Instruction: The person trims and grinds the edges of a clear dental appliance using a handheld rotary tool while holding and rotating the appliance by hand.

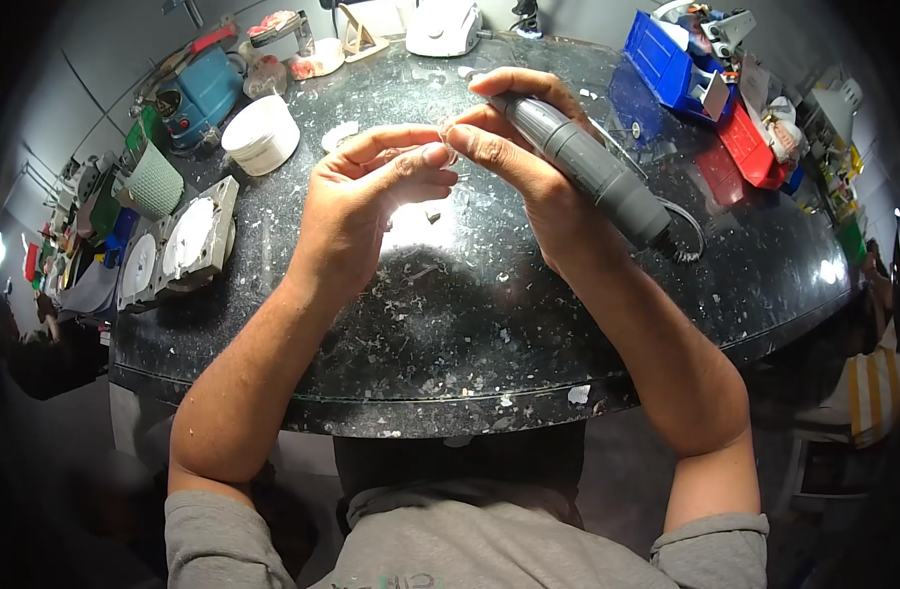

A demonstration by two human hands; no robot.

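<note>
My right hand (pixel 529 147) is wrapped round a grey rotary handpiece (pixel 592 167), its cable end pointing down to the right. The thumb of that hand also touches a small clear piece (pixel 448 130). From the other side, the thumb and fingers of my left hand (pixel 386 182) pinch the same piece. Its exact shape is too small to tell. Both hands are raised over the dark, speckled table (pixel 450 344), above a brightly lit patch.
A white tub (pixel 261 135), a blue machine (pixel 200 96) and an opened metal flask with white plaster (pixel 180 240) stand at left. A white device (pixel 443 26) is at the back. Blue (pixel 666 69) and red (pixel 749 142) bins hold parts at right.
</note>
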